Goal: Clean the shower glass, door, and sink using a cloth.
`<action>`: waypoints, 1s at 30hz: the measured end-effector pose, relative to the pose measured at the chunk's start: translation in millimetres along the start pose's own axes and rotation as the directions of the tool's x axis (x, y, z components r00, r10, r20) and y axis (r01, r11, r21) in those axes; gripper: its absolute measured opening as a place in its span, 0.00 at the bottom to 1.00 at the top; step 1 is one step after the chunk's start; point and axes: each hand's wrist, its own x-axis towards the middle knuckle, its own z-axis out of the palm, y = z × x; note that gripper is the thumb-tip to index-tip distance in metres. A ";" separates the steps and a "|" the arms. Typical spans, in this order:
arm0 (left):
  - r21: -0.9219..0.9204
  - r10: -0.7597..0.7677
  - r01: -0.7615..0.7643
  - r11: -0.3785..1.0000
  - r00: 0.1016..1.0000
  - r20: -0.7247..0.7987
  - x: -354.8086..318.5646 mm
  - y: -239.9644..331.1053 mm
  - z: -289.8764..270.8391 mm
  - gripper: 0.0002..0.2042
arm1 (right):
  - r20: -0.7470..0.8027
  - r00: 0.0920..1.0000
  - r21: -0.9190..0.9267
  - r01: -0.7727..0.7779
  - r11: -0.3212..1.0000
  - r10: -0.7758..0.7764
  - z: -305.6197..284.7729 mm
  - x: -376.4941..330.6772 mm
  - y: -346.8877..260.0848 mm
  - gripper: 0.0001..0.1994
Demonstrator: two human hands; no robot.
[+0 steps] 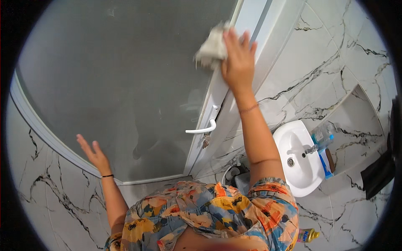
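Note:
My right hand [239, 65] is raised at the far side, pressing a whitish, crumpled cloth [212, 47] against the white frame [213, 90] of a door with a dark frosted pane [125, 79]. The cloth hangs partly over the pane's edge, and its outline is slightly blurred. Below the cloth, a white lever handle [205, 129] sticks out from the frame, with keys [206, 141] at the lock under it. My left hand [96, 157] is held up in front of the pane's lower left, fingers apart and holding nothing.
On the right is a white sink [278, 144] with a metal faucet [310, 149]. A clear bottle [321, 140] stands behind it. Dark fabric [377, 178] hangs at the far right. A yellow-capped bottle [307, 235] is at lower right. Marble-patterned walls [310, 75] flank the door.

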 end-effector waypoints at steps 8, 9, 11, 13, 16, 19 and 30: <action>-0.252 0.133 -0.052 0.966 0.938 0.319 -50.1 66.7 1.7 0.22 | -0.111 0.988 0.118 -0.090 0.989 0.103 11.0 -3.4 -2.5 0.32; -0.307 0.117 -0.014 0.952 0.940 0.321 -52.6 73.8 3.4 0.19 | -0.038 0.995 0.146 -0.090 0.985 0.096 12.5 -28.9 -9.3 0.33; -0.336 0.134 0.006 0.942 0.910 0.391 -57.4 81.2 5.3 0.18 | 0.190 0.979 0.137 -0.107 0.985 0.080 13.0 -88.2 -22.7 0.32; -0.391 0.130 0.075 0.917 0.872 0.472 -60.4 96.8 11.3 0.15 | 0.264 0.962 0.253 -0.001 0.968 -0.068 4.1 -133.3 -28.9 0.29; -0.426 0.216 0.096 0.900 0.750 0.625 -64.5 110.6 18.4 0.15 | 0.250 0.957 0.418 -0.246 0.874 0.150 -19.4 -152.2 -22.1 0.25; -0.419 0.189 0.212 0.883 0.657 0.730 -72.3 130.8 30.4 0.15 | 0.312 0.923 0.420 -0.347 0.839 0.226 -35.2 -173.6 -35.5 0.20; -0.475 0.229 0.357 0.805 0.551 0.802 -90.7 158.6 75.3 0.19 | 0.456 0.881 0.365 -0.317 0.875 0.128 -16.4 -195.0 -105.2 0.19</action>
